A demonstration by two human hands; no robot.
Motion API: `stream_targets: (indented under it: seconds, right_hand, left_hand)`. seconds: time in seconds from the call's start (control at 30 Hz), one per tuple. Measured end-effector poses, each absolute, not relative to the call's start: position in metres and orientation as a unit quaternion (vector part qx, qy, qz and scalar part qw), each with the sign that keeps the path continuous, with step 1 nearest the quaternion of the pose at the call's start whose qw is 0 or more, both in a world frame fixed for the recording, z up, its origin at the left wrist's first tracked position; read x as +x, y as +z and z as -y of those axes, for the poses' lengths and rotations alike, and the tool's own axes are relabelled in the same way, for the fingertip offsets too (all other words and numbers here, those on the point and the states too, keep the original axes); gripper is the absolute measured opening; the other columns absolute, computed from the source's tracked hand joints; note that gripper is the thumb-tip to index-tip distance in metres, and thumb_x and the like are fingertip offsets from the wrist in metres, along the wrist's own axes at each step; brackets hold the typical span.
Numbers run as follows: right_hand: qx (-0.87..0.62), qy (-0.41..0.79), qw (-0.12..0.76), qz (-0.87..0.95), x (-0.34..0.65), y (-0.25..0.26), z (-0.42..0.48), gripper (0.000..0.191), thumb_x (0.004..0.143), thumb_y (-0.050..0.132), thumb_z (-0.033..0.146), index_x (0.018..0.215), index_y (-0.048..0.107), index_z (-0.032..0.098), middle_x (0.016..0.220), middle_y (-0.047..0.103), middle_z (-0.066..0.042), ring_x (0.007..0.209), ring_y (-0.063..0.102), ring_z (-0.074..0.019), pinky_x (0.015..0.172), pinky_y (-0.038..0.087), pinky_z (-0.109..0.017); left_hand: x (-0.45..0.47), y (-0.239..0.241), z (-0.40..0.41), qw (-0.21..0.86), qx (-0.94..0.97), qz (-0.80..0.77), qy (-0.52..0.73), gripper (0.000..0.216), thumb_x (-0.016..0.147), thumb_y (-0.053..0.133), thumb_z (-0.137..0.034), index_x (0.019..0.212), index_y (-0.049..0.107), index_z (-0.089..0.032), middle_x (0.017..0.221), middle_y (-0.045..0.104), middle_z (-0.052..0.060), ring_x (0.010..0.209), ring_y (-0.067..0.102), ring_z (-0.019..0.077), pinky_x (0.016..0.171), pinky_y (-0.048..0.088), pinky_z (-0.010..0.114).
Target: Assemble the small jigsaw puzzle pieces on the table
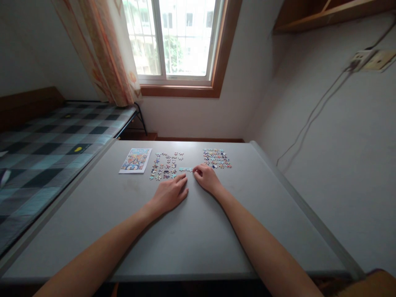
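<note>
A short strip of joined light-blue jigsaw pieces (pixel 185 169) lies on the grey table between two groups of loose pieces. At the strip's right end, my right hand (pixel 204 175) has its thumb and forefinger pinched together; a puzzle piece seems to be at the fingertips, partly hidden by them. My left hand (pixel 173 190) rests flat on the table, fingers stretched out, just below the left group of jigsaw pieces (pixel 166 172). Beyond my right hand lies the right group of jigsaw pieces (pixel 216 156), packed closer together.
A colourful picture sheet (pixel 135 161) lies at the table's left. The grey table (pixel 198 239) reaches towards the window wall. A bed with a checked cover (pixel 71 132) stands on the left; a cable (pixel 309 119) hangs down the right wall.
</note>
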State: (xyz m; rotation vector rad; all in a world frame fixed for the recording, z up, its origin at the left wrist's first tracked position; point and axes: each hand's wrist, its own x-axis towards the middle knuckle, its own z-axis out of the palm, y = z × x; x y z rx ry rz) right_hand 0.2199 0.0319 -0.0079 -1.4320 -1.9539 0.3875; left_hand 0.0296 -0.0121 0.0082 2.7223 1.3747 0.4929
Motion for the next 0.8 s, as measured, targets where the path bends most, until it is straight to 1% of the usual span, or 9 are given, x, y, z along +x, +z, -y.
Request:
stream_targets:
  seconds: [0.1, 0.17, 0.27, 0.37, 0.43, 0.5, 0.57, 0.67, 0.8]
  right_hand:
    - [-0.55, 0.149, 0.338, 0.749, 0.219, -0.007, -0.031, 0.016, 0.077, 0.051, 0.012, 0.078, 0.067, 0.017, 0.075, 0.058, -0.002, 0.068, 0.05, -0.0123, 0.069, 0.039, -0.024]
    - [-0.55, 0.147, 0.339, 0.749, 0.219, -0.006, -0.031, 0.017, 0.077, 0.051, 0.012, 0.078, 0.067, 0.017, 0.075, 0.058, -0.002, 0.068, 0.05, -0.0122, 0.068, 0.038, -0.024]
    - [-0.548, 0.149, 0.341, 0.749, 0.219, -0.007, -0.031, 0.017, 0.077, 0.051, 0.012, 0.078, 0.067, 0.017, 0.075, 0.058, -0.002, 0.068, 0.05, -0.0123, 0.069, 0.038, -0.024]
    - [-0.547, 0.153, 0.34, 0.749, 0.219, -0.009, -0.032, 0.018, 0.078, 0.051, 0.013, 0.079, 0.068, 0.018, 0.076, 0.058, -0.002, 0.069, 0.051, -0.0121, 0.069, 0.038, -0.024]
    - [-0.546, 0.154, 0.34, 0.75, 0.219, -0.01, -0.033, 0.018, 0.079, 0.051, 0.014, 0.08, 0.068, 0.018, 0.076, 0.058, -0.002, 0.068, 0.05, -0.0119, 0.069, 0.038, -0.024]
    - [-0.545, 0.154, 0.34, 0.751, 0.219, -0.011, -0.033, 0.018, 0.079, 0.051, 0.015, 0.081, 0.068, 0.018, 0.077, 0.058, -0.002, 0.068, 0.05, -0.0118, 0.068, 0.038, -0.024]
    - [-0.545, 0.153, 0.338, 0.752, 0.219, -0.012, -0.034, 0.018, 0.08, 0.051, 0.015, 0.082, 0.068, 0.018, 0.078, 0.058, -0.002, 0.068, 0.051, -0.012, 0.068, 0.038, -0.024]
    - [-0.546, 0.149, 0.336, 0.753, 0.219, -0.013, -0.034, 0.018, 0.08, 0.051, 0.016, 0.082, 0.068, 0.019, 0.079, 0.059, -0.003, 0.069, 0.051, -0.0119, 0.069, 0.038, -0.024]
    - [-0.545, 0.147, 0.337, 0.753, 0.219, -0.014, -0.033, 0.018, 0.081, 0.051, 0.016, 0.082, 0.068, 0.019, 0.078, 0.059, -0.002, 0.068, 0.052, -0.0114, 0.069, 0.038, -0.023]
  left_hand:
    - [0.027, 0.01, 0.006, 0.053, 0.856, -0.457, 0.235, 0.03, 0.088, 0.045, -0.03, 0.113, 0.06, -0.024, 0.116, 0.063, 0.004, 0.086, 0.064, 0.0168, 0.077, 0.05, 0.028]
    - [0.02, 0.015, -0.002, 0.063, 0.828, -0.474, 0.293, 0.026, 0.087, 0.046, -0.029, 0.105, 0.064, -0.021, 0.1, 0.067, 0.005, 0.076, 0.063, 0.015, 0.075, 0.049, 0.027]
    - [0.005, 0.026, -0.016, 0.096, 0.78, -0.506, 0.356, 0.025, 0.083, 0.05, -0.03, 0.1, 0.067, -0.019, 0.085, 0.068, 0.003, 0.056, 0.056, 0.0105, 0.062, 0.047, 0.025]
    - [-0.012, 0.039, -0.034, 0.171, 0.704, -0.555, 0.409, 0.029, 0.078, 0.055, -0.035, 0.096, 0.068, -0.016, 0.071, 0.067, 0.003, 0.052, 0.057, 0.0119, 0.052, 0.045, 0.024]
    - [-0.022, 0.044, -0.047, 0.252, 0.648, -0.57, 0.438, 0.034, 0.075, 0.056, -0.037, 0.096, 0.068, -0.013, 0.064, 0.066, 0.004, 0.051, 0.059, 0.0137, 0.046, 0.043, 0.023]
    - [-0.032, 0.046, -0.063, 0.3, 0.611, -0.579, 0.449, 0.038, 0.071, 0.058, -0.037, 0.097, 0.067, -0.011, 0.066, 0.067, 0.005, 0.052, 0.06, 0.0146, 0.043, 0.041, 0.021]
    - [-0.043, 0.043, -0.081, 0.295, 0.608, -0.594, 0.437, 0.041, 0.067, 0.059, -0.038, 0.097, 0.068, -0.012, 0.073, 0.069, 0.007, 0.055, 0.062, 0.0156, 0.044, 0.041, 0.022]
    - [-0.061, 0.031, -0.109, 0.205, 0.651, -0.622, 0.382, 0.038, 0.066, 0.059, -0.037, 0.094, 0.07, -0.014, 0.083, 0.071, 0.008, 0.067, 0.064, 0.0183, 0.057, 0.047, 0.025]
    - [-0.082, 0.014, -0.134, 0.083, 0.676, -0.682, 0.266, 0.03, 0.071, 0.053, -0.035, 0.09, 0.073, -0.022, 0.093, 0.071, 0.006, 0.082, 0.063, 0.0232, 0.072, 0.046, 0.032]
